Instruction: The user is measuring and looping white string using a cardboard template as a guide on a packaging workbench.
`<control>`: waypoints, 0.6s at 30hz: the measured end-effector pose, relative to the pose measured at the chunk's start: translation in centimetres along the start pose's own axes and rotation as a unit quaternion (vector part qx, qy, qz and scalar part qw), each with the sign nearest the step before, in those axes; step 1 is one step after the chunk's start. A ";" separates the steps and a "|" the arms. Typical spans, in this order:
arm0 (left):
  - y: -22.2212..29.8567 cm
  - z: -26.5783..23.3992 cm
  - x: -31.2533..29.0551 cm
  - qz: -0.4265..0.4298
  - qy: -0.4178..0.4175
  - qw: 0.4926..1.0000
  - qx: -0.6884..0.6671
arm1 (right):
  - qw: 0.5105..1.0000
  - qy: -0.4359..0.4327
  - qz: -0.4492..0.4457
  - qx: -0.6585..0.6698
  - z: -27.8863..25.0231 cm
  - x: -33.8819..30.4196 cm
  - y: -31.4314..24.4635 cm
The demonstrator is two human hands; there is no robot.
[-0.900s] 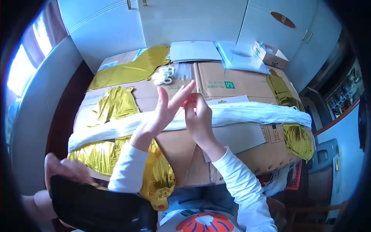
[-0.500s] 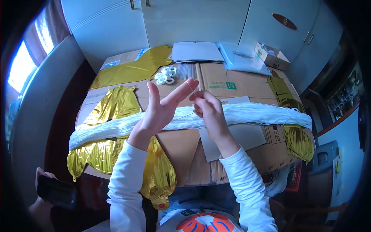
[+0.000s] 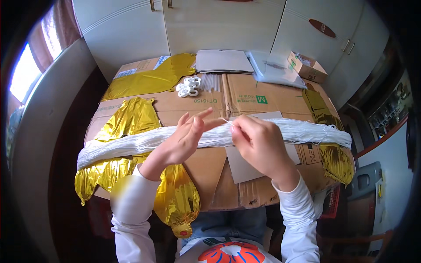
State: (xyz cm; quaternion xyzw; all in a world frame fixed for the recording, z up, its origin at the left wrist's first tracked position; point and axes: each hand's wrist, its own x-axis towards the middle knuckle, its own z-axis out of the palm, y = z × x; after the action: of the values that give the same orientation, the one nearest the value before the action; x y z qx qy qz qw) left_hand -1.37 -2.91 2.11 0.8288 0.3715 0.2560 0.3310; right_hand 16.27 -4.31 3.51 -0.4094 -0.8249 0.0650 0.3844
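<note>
The right hand (image 3: 261, 142) pinches a thin white thread (image 3: 227, 121) at a fingertip of the splayed left hand (image 3: 182, 141), above the cardboard-topped table (image 3: 204, 171). Beneath, a stringy white hank (image 3: 313, 130) stretches from left edge to right, across crinkled gold foil (image 3: 177, 190).

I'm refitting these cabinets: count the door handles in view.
4. At the top edge, left of centre: handle one and handle two. At upper right: handle three and handle four. More may lie out of frame.
</note>
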 end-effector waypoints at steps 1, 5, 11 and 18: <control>-0.3 0.2 0.0 -0.001 -0.008 0.999 0.037 | 1.000 -0.019 -0.004 0.014 -0.5 0.3 0.1; 0.3 -0.1 0.0 0.057 -0.076 0.995 -0.022 | 0.986 -0.116 0.033 0.115 -2.0 1.2 1.0; -0.2 -0.2 -0.1 0.125 -0.084 0.909 -0.388 | 0.946 -0.149 0.017 0.287 0.2 0.3 3.4; -1.3 -0.4 -0.1 0.046 -0.042 0.938 -0.340 | 0.975 -0.058 0.103 0.188 0.6 -0.3 3.7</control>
State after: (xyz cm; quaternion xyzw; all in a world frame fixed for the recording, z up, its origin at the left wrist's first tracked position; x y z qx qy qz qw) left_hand -2.29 -2.23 1.39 0.6932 0.2097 0.3468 0.5960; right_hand 18.24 -1.97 1.37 -0.4085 -0.7722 0.2820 0.3967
